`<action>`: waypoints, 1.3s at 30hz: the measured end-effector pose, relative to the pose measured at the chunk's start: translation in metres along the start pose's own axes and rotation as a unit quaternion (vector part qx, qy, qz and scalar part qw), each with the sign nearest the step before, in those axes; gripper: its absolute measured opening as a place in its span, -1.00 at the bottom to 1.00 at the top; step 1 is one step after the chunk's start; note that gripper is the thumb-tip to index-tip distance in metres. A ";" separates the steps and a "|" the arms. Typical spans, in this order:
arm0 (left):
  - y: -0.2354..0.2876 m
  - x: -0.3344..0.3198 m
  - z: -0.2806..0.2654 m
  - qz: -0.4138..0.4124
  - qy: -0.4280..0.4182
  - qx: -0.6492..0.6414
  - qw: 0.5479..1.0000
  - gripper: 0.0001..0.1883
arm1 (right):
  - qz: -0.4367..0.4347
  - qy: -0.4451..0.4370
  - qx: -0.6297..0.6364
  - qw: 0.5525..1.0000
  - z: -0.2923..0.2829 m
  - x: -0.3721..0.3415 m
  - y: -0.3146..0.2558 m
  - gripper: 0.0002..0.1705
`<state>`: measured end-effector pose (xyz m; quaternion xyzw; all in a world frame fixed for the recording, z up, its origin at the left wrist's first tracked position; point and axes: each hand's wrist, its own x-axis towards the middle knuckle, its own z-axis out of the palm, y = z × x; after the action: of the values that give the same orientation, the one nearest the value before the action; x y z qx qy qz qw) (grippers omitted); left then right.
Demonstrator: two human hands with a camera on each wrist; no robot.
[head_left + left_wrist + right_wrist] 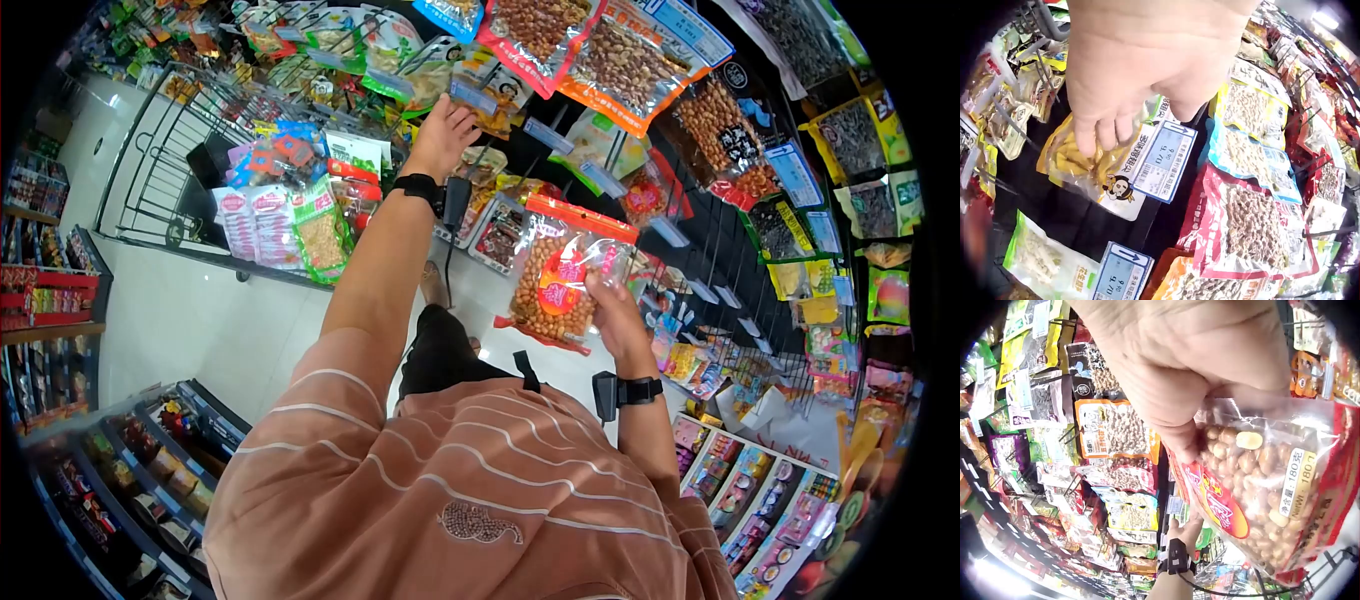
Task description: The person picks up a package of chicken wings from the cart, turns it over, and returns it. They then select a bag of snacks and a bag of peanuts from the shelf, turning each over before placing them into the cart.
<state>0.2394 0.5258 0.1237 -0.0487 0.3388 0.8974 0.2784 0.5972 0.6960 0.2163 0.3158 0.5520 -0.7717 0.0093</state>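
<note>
My right hand grips a clear bag of peanuts with a red top and a red-orange label, thumb across its front. In the right wrist view the bag shows brown round nuts and a 180 g weight label. My left hand is stretched to the hanging rack. In the left wrist view its fingers extend over a clear bag with yellow contents and a cartoon face. A blue-and-white price tag hangs beside that bag.
A wire shopping cart stands at the left, loaded with several snack packs. Large nut bags hang on hooks ahead. Low shelves stand at the lower left, and a display of small packs at the lower right.
</note>
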 end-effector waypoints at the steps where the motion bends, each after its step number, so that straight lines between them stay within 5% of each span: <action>1: 0.002 -0.001 0.001 -0.002 -0.013 -0.005 1.000 -0.26 | -0.001 -0.002 0.004 1.000 0.000 0.001 0.000 -0.61; 11: 0.005 -0.023 0.002 0.028 -0.037 -0.011 0.999 -0.76 | 0.012 -0.023 0.000 1.000 -0.001 0.013 0.007 -0.56; 39: 0.001 -0.028 0.008 0.035 -0.002 0.042 0.998 -0.81 | 0.026 -0.018 -0.016 0.999 -0.017 0.020 0.016 -0.55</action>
<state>0.2631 0.5173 0.1381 -0.0229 0.3773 0.8915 0.2496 0.5947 0.7112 0.1899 0.3161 0.5560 -0.7674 0.0441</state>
